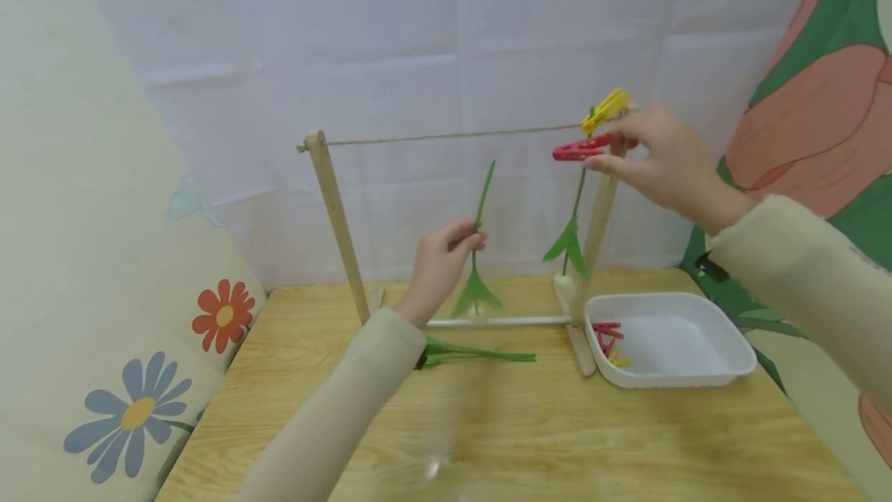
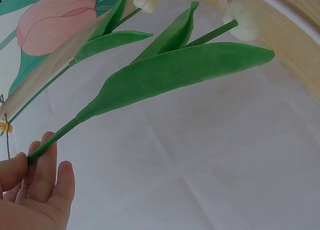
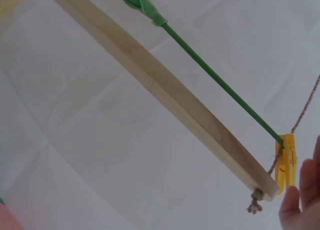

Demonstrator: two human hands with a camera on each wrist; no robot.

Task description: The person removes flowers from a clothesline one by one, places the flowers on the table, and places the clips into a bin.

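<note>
My left hand [image 1: 444,258] pinches the green stem of an artificial white tulip [image 2: 185,72], which hangs bloom down below the twine [image 1: 446,135]. In the head view its white bloom overlaps the rack's lower white bar. Between thumb and fingers my right hand [image 1: 662,161] holds a red clothespin [image 1: 580,149], near the right end of the twine. Just behind it a yellow clothespin [image 3: 286,162] clamps another tulip [image 1: 571,242] upside down on the twine. The red clothespin is out of sight in the right wrist view.
Wooden posts [image 1: 337,215] hold the twine at both ends. At right on the table [image 1: 530,432] stands a white tray [image 1: 749,359] with red and yellow clothespins [image 1: 608,335] at its left side. More green stems [image 1: 488,355] lie in front of the rack, partly behind my left sleeve.
</note>
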